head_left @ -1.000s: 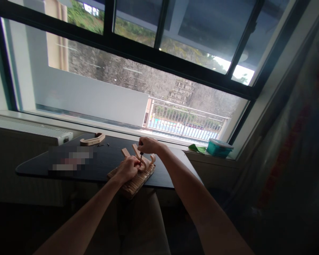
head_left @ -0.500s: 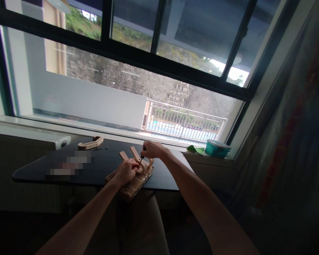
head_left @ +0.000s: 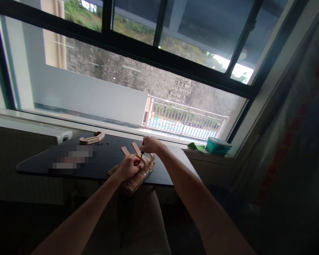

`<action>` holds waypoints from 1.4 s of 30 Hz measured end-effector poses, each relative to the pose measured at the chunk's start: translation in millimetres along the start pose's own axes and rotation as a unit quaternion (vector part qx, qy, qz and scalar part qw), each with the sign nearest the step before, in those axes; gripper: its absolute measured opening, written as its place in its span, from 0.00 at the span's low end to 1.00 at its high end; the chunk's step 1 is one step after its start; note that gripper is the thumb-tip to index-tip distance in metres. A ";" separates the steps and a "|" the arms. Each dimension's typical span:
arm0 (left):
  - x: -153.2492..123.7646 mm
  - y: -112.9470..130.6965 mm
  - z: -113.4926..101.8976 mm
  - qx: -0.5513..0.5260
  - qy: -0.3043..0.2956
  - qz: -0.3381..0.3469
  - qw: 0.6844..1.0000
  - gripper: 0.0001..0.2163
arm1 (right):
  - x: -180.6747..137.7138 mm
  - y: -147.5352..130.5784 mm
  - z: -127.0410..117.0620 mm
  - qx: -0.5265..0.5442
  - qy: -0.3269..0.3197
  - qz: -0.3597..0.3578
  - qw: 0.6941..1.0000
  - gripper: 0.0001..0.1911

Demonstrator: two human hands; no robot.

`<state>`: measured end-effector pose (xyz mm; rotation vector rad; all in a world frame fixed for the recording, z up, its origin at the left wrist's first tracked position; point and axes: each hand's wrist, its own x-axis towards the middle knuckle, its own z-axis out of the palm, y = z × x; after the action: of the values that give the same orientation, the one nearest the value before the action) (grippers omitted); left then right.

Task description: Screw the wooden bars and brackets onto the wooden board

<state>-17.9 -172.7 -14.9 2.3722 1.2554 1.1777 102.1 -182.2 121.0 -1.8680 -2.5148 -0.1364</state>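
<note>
My right hand (head_left: 151,144) is closed around the handle of a screwdriver (head_left: 141,156), held upright with its thin shaft pointing down. Its tip meets a pale wooden piece (head_left: 146,162) with flat arms and curved ends. My left hand (head_left: 129,166) presses on this wooden piece close to the tip, fingers bent and pinched together. Whether those fingers also steady a screw is too small to see. Underneath lies a ribbed brown block (head_left: 131,186), resting at the front edge of the dark table (head_left: 103,171).
Another curved wooden piece (head_left: 91,140) lies at the table's back, with small dark bits beside it. A blurred patch (head_left: 71,158) covers something on the left. A teal box (head_left: 218,147) and a green leaf-like thing (head_left: 196,147) stand on the windowsill. A radiator (head_left: 29,131) is left.
The whole view has shifted slightly as my head moved. My right hand stays on the screwdriver and my left hand on the wooden piece, with little other movement.
</note>
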 end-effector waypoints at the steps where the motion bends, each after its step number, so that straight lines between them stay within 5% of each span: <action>1: 0.0 0.0 -0.2 0.002 0.004 -0.001 1.000 0.09 | 0.2 -1.4 -1.2 -0.003 0.000 0.004 1.000 0.18; 11: -1.3 0.1 -0.5 -0.006 0.009 -0.001 1.000 0.09 | -0.1 -4.0 -13.7 -0.006 -0.007 -0.061 0.998 0.15; 27: -3.8 2.1 1.3 0.020 0.011 -0.017 1.000 0.03 | -1.2 4.2 -11.1 0.017 -0.007 -0.055 0.998 0.14; 42: -6.0 -1.0 2.3 0.009 0.012 -0.033 0.999 0.09 | 1.2 11.7 -5.1 0.072 -0.027 -0.046 0.996 0.11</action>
<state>-18.7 -176.3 -20.3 2.3163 1.3478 1.1830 112.6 -178.1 126.9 -1.7274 -2.5684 0.0951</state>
